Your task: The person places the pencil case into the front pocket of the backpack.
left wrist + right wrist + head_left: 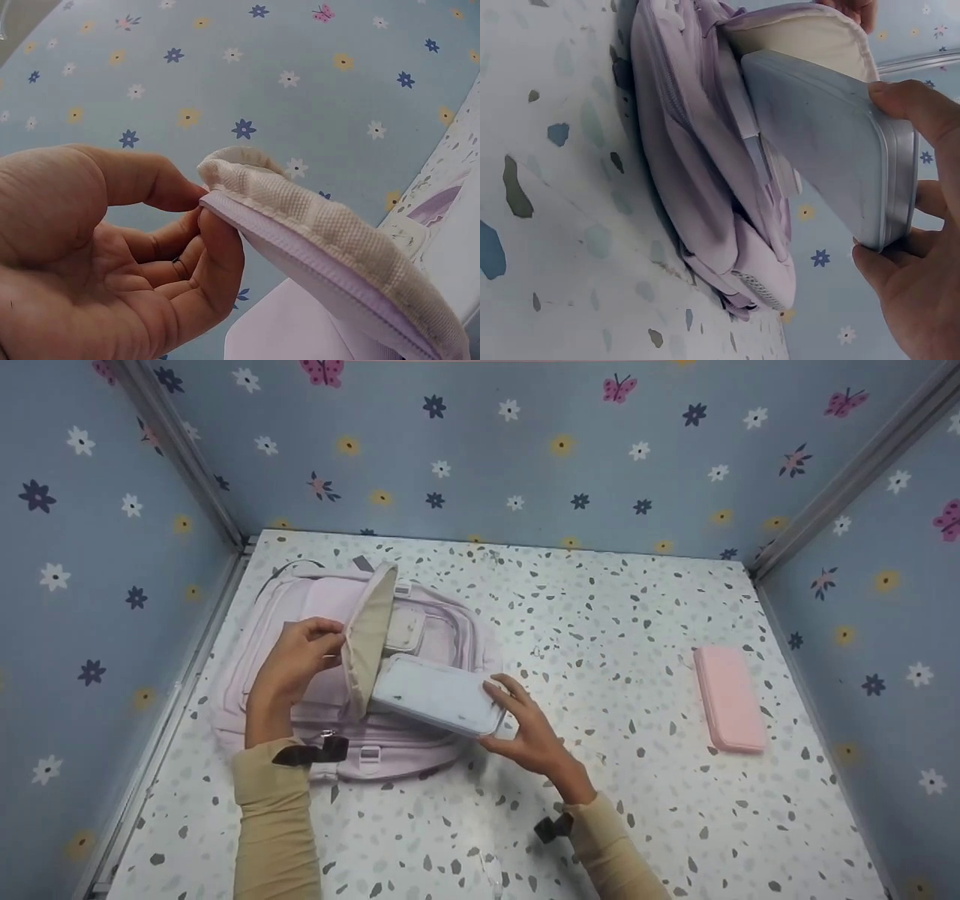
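Note:
A lilac backpack (315, 600) lies flat at the left of the table, its front flap (369, 637) raised with the beige lining showing. My left hand (300, 656) pinches the flap's zipped edge between thumb and fingers, as the left wrist view shows up close. In my right hand (529, 727) is the near end of a pale blue-grey rectangular case (439, 694), thumb on one side and fingers on the other. The case tilts, and its far end reaches in under the flap. Beside it a small whitish box-shaped item (405, 630) lies in the opened backpack.
A pink rectangular case (729, 699) lies by itself on the right side of the speckled white table (600, 622). Blue flowered panels (480, 450) stand along the back and both sides. The backpack's straps and buckle (370, 757) spread toward the front.

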`<state>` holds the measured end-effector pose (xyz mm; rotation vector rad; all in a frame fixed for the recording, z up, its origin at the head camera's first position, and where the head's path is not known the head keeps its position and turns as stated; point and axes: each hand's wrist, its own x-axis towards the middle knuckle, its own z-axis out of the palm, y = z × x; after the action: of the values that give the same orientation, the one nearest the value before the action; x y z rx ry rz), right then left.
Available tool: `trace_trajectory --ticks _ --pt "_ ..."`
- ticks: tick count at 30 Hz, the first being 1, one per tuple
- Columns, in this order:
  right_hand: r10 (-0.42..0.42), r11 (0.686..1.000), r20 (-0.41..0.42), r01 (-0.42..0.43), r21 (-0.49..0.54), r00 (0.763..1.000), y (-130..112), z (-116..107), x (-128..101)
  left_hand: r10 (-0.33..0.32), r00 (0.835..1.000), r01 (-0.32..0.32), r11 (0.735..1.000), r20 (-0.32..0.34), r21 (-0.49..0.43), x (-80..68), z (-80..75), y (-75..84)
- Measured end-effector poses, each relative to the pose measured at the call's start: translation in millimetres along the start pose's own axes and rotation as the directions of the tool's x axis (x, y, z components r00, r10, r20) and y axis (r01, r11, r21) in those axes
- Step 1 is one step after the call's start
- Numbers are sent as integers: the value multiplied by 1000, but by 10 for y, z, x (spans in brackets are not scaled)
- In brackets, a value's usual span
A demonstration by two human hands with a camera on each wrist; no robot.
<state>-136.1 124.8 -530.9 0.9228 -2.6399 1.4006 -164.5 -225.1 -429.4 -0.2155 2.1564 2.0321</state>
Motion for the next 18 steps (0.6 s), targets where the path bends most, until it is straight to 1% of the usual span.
trace_trajectory --ticks 5,8,12,18 --pt "26 999 25 -26 18 999 86 0 57 -11 1000 12 1000 6 -5 -7 -6 15" --pt "52 998 6 -52 19 999 119 -6 78 -9 1000 9 1000 2 7 -14 9 27" --pt "62 997 -25 -61 45 998 137 -2 105 -1 1000 1 999 1 32 -10 40 43" --pt "75 997 -11 -74 20 997 142 30 157 14 1000 -14 999 4 51 7 89 66"
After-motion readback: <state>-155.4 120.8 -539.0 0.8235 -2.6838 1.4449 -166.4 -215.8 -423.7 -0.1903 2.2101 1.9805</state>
